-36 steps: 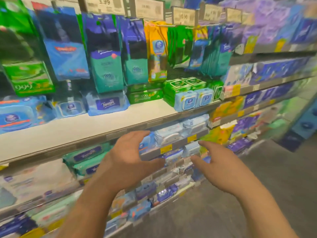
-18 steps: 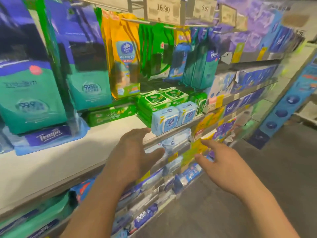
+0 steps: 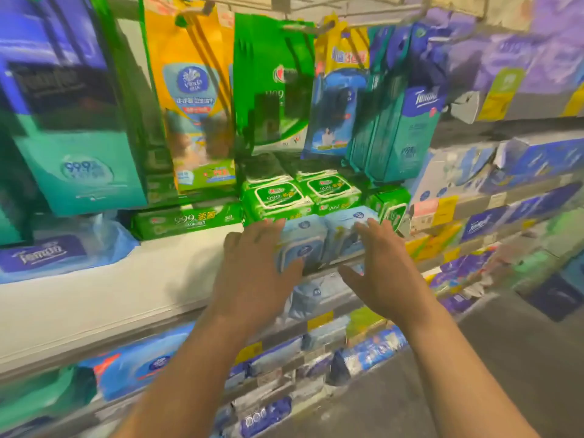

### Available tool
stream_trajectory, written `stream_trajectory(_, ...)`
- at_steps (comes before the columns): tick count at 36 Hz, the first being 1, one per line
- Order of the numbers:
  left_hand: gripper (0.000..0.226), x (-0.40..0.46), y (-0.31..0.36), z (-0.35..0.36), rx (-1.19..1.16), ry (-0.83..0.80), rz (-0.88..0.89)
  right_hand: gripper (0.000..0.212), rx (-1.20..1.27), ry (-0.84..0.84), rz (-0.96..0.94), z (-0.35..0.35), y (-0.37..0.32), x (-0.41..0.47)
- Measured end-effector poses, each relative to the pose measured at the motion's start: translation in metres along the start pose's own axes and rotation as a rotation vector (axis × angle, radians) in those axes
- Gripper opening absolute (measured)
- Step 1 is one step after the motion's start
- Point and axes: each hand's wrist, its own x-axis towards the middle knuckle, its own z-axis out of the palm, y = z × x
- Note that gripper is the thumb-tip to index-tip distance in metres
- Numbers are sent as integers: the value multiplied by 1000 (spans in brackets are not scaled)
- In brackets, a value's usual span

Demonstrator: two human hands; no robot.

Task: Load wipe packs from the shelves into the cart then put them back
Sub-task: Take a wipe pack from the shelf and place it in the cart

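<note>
Left hand: the left hand (image 3: 256, 273) is spread wide, holding nothing, its fingers over the left pale blue plastic wipe pack (image 3: 300, 245); contact cannot be told.
Right hand: the right hand (image 3: 384, 267) is spread, holding nothing, at the right pale blue wipe pack (image 3: 343, 232).
Wipe packs: upright, side by side at the white shelf (image 3: 94, 298) front edge.
Behind: green flat wipe packs (image 3: 275, 197).

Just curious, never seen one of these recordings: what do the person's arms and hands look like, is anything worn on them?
Both are bare. The left hand and right hand wear no gloves, rings or watch, and no sleeves show on either forearm up to the picture's edge.
</note>
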Motion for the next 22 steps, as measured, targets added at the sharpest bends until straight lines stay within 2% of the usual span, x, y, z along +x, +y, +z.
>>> stream_trajectory(4, 78, 5, 11, 24, 125, -26, -51, 89, -36, -62, -33, 14, 16, 30)
stream_trajectory(8, 79, 3, 21, 41, 160, 64, -87, 86, -47, -87, -70, 26, 26, 43)
stream_trajectory(12, 77, 4, 19, 53, 147, 140, -126, 84, -108, 147, -105, 39, 39, 42)
stream_trajectory(15, 72, 4, 19, 60, 71, 201, -131, 75, -86, 240, -106, 39, 45, 40)
stream_trajectory(19, 75, 7, 22, 52, 31, 214, -190, 64, -58, 300, -134, 39, 51, 39)
stream_trajectory(22, 64, 8, 14, 45, 7, 222, -138, 65, -53, 227, -168, 36, 53, 39)
